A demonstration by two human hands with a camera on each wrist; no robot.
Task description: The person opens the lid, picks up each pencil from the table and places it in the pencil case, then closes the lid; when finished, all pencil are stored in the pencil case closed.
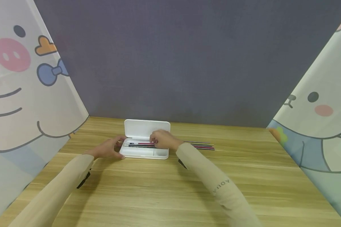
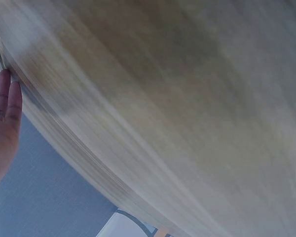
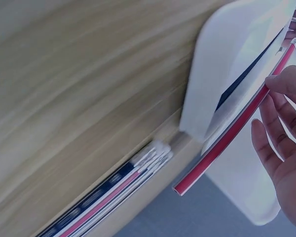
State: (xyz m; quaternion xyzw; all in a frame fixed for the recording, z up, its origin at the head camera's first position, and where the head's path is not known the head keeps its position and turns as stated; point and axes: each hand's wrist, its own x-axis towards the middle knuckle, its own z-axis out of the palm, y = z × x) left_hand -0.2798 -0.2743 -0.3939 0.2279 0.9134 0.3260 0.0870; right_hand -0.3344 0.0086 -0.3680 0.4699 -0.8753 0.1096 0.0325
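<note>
A white pencil case [image 1: 137, 153] lies with its lid raised at the back, and several pencils [image 1: 139, 145] are inside it. My left hand [image 1: 109, 148] holds the case by its left end, thumb at the front corner and fingers at the back. In the left wrist view only some of that hand's fingers [image 2: 5, 96] show, against the case edge. Over the right part of the case, my right hand [image 1: 164, 139] pinches a red pencil [image 3: 232, 131] between thumb and fingers. The right wrist view shows this pencil slanting above the case, with a dark pencil inside.
More pencils [image 1: 201, 146] lie in a loose bundle on the wooden table [image 1: 147, 192], right of the case. A grey panel [image 1: 170, 63] rises behind the table. Cartoon-printed cloths [image 1: 17, 94] flank both sides.
</note>
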